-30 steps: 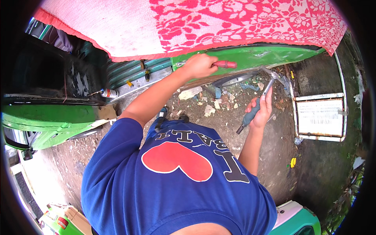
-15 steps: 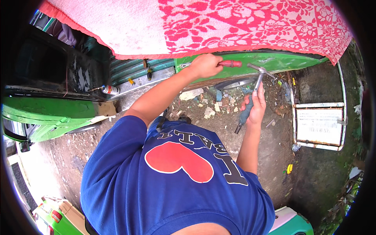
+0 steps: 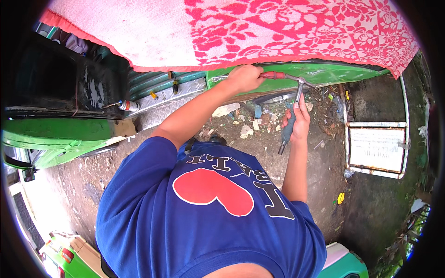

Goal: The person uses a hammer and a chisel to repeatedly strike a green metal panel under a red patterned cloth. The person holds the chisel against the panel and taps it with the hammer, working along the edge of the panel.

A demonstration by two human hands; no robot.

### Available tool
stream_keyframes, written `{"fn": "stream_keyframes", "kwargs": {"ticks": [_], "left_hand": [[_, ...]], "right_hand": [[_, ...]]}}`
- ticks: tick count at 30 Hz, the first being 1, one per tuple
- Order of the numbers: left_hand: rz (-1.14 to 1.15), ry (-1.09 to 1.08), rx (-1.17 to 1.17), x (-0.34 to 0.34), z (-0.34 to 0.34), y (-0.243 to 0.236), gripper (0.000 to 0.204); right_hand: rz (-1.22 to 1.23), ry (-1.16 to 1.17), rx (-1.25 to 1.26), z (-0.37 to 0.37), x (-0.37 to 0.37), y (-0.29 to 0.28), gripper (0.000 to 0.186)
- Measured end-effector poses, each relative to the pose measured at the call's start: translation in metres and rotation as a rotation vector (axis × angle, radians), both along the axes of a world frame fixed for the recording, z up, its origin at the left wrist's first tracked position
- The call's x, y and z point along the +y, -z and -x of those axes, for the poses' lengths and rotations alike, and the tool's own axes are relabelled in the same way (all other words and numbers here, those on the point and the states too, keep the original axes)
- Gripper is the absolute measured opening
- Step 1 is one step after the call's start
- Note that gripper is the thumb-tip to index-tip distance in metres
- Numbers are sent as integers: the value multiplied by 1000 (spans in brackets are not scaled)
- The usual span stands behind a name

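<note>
My left hand [image 3: 246, 78] is closed around a red-handled tool [image 3: 272, 75], perhaps a screwdriver or chisel, held level against the green car panel [image 3: 324, 71]. A thin metal part shows on the far side of the hand, its tip hard to make out. In my right hand [image 3: 300, 121] is a steel hammer [image 3: 300, 92] with a blue-grey grip, held upright, its slim head meeting or nearly meeting the butt of the red handle. A pink and white patterned blanket [image 3: 278, 32] drapes over the car above both hands.
Paint chips and debris [image 3: 248, 129] litter the ground near a car wheel [image 3: 278, 98]. At right leans a white metal frame with a sign [image 3: 376, 148]. A spray can [image 3: 129, 105] and a screwdriver [image 3: 175, 86] lie at left, near another green vehicle [image 3: 60, 134].
The hammer head has moved left, from a gap away up to the butt of the red handle. My left hand has stayed nearly in place.
</note>
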State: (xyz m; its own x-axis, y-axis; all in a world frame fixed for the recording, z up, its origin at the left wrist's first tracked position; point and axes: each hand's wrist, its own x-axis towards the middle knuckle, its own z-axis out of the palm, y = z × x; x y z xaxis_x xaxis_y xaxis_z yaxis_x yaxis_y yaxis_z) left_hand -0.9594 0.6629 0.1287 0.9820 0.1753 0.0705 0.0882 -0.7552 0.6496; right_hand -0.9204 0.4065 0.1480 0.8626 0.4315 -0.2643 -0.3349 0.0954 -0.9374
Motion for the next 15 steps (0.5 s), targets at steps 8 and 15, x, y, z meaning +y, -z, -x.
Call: {"fn": "stream_keyframes", "kwargs": {"ticks": [8,15], "left_hand": [[-129,138,100,-19,17,11,23],[-146,213,103,-27,37,2,21]], "right_hand": [[-43,114,30,9,-16,11,58],[-64,72,32,17,-19,17,59]]}}
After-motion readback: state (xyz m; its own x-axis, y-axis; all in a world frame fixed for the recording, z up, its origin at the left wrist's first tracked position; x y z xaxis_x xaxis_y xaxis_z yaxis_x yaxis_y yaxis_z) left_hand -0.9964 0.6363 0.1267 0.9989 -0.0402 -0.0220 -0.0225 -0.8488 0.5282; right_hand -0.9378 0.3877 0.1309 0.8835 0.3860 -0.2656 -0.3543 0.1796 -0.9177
